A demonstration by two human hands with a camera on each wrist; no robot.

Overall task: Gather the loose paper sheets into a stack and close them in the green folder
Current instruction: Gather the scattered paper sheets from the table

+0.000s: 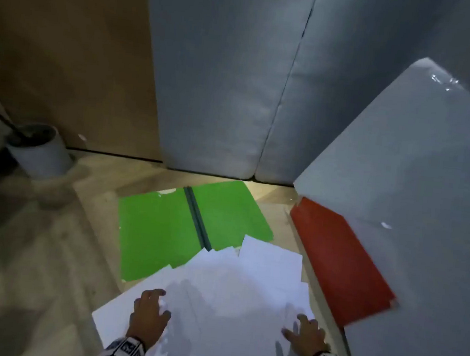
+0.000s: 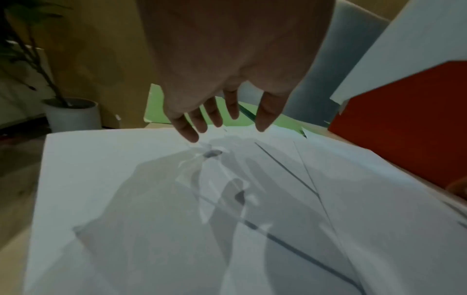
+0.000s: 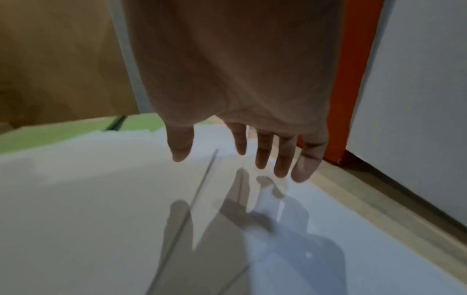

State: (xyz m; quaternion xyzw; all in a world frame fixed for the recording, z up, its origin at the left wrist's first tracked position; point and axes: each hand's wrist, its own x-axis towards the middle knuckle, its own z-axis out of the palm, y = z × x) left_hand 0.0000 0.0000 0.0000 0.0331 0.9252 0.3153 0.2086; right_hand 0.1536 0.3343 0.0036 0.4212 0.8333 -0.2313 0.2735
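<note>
Several loose white paper sheets (image 1: 234, 287) lie fanned over each other on the pale table, their far corners overlapping the near edge of the green folder (image 1: 160, 228). The folder lies open and flat, its dark spine running down the middle. My left hand (image 1: 152, 310) hovers over the left part of the pile with fingers spread and lightly bent, holding nothing. In the left wrist view the left hand's fingertips (image 2: 187, 135) hang just above the sheets (image 2: 126, 179). My right hand (image 1: 303, 332) is at the pile's right edge, fingers straight and spread above the paper (image 3: 101, 199).
A red folder or board (image 1: 340, 259) lies at the right under a large grey-white panel (image 1: 415, 166). Grey sofa cushions (image 1: 222, 90) stand behind the table. A white plant pot (image 1: 41, 153) is on the floor at the left.
</note>
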